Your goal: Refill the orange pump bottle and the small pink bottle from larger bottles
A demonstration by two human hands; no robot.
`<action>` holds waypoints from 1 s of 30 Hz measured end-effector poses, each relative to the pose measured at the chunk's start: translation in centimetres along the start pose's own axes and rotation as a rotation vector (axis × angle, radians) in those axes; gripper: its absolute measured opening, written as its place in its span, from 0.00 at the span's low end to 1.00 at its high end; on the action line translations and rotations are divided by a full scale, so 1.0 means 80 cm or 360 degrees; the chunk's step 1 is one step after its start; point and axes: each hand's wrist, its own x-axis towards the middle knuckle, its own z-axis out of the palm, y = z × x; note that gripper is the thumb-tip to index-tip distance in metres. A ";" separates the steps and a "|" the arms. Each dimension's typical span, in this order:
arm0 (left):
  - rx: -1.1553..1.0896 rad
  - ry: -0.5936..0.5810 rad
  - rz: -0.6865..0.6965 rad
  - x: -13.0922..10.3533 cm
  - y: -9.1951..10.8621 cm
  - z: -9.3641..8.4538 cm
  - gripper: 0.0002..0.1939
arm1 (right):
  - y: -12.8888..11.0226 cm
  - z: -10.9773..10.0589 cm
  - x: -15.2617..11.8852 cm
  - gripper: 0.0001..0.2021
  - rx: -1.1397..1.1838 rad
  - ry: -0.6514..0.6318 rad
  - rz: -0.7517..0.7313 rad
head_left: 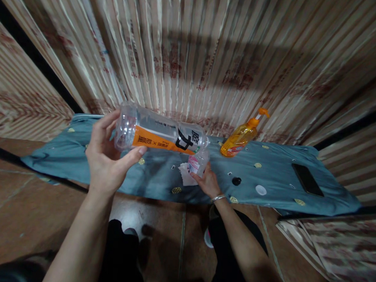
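Note:
My left hand (108, 158) is wrapped round the base end of a large clear plastic bottle (160, 133) with an orange and black label. The bottle lies almost level in the air, its neck pointing right and slightly down. My right hand (207, 180) grips a small clear bottle (199, 161) with a pink label. The large bottle's neck meets the top of the small one; whether liquid passes between them cannot be made out. Beneath the small bottle, a white piece of paper (187, 176) lies on the cloth.
On the blue-green cloth-covered table (161, 183) stand an orange pump bottle (239, 139) at the back, a small black cap (236, 181), a white round lid (261, 190) and a dark phone (307, 179) at the right. Behind hangs a striped curtain (185, 53).

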 end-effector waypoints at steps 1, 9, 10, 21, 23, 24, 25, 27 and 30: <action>0.0000 -0.0004 -0.0008 0.000 0.000 -0.001 0.48 | 0.000 0.000 0.000 0.41 0.0003 -0.0011 0.0040; 0.0027 0.0001 -0.0001 0.002 0.000 -0.004 0.49 | -0.008 -0.005 -0.001 0.38 0.0065 -0.0043 0.0117; 0.0026 0.0000 0.0004 0.002 0.000 -0.003 0.48 | -0.009 -0.005 -0.002 0.37 0.0062 -0.0046 0.0125; 0.0052 0.0025 0.0080 0.003 -0.003 0.003 0.47 | -0.014 -0.005 -0.001 0.39 0.0005 -0.0051 0.0173; 0.0068 0.0041 0.0079 0.003 -0.003 0.004 0.47 | -0.012 -0.005 -0.001 0.39 0.0005 -0.0047 0.0163; 0.0076 0.0050 0.0084 0.002 -0.004 0.004 0.47 | -0.012 -0.005 -0.001 0.39 0.0005 -0.0050 0.0161; 0.0084 0.0058 0.0094 0.002 -0.004 0.004 0.47 | -0.011 -0.004 -0.001 0.39 0.0007 -0.0056 0.0158; 0.0094 0.0062 0.0114 0.002 -0.005 0.005 0.47 | -0.010 -0.004 -0.001 0.39 0.0011 -0.0066 0.0148; 0.0079 0.0058 0.0125 0.002 -0.006 0.006 0.47 | -0.008 -0.002 -0.001 0.39 -0.0007 -0.0062 0.0149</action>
